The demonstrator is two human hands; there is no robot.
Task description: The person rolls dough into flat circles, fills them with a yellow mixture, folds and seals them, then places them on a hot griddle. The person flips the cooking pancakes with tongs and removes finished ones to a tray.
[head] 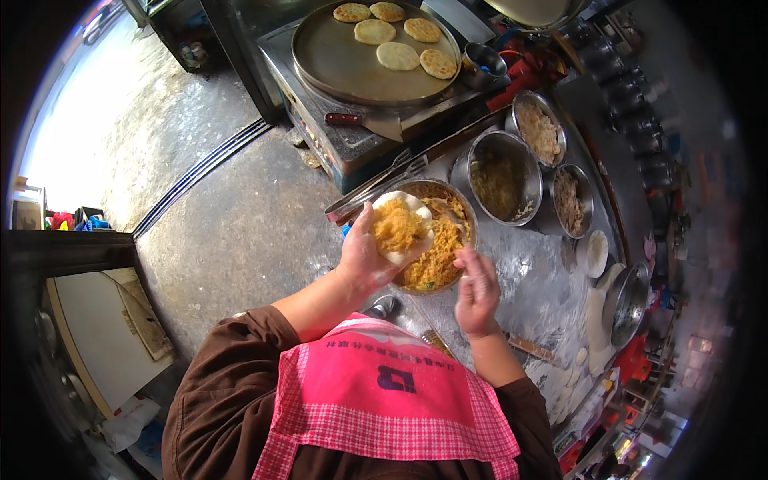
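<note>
My left hand (pixel 359 258) is palm up, cupping a round white dough wrapper (pixel 424 211) heaped with shredded orange-yellow filling (pixel 397 227). It is beside and partly over the left rim of a steel bowl (pixel 476 223). More of the same filling (pixel 435 258) fills that bowl, with a bit of green in it. At the bowl's right rim, my right hand (pixel 478 294) has curled fingers around what looks like the end of a thin metal utensil (pixel 457 223). The utensil's far part lies over the filling; its exact kind is unclear.
Several flatbreads (pixel 399 56) lie on a round griddle (pixel 336 66) ahead. A red-handled knife (pixel 343 119) rests on the stove edge, near metal tongs (pixel 360 197). Steel bowls (pixel 504 174) of food stand right. Dough pieces (pixel 564 390) and a wooden stick (pixel 533 348) lie on the floured worktop (pixel 522 264).
</note>
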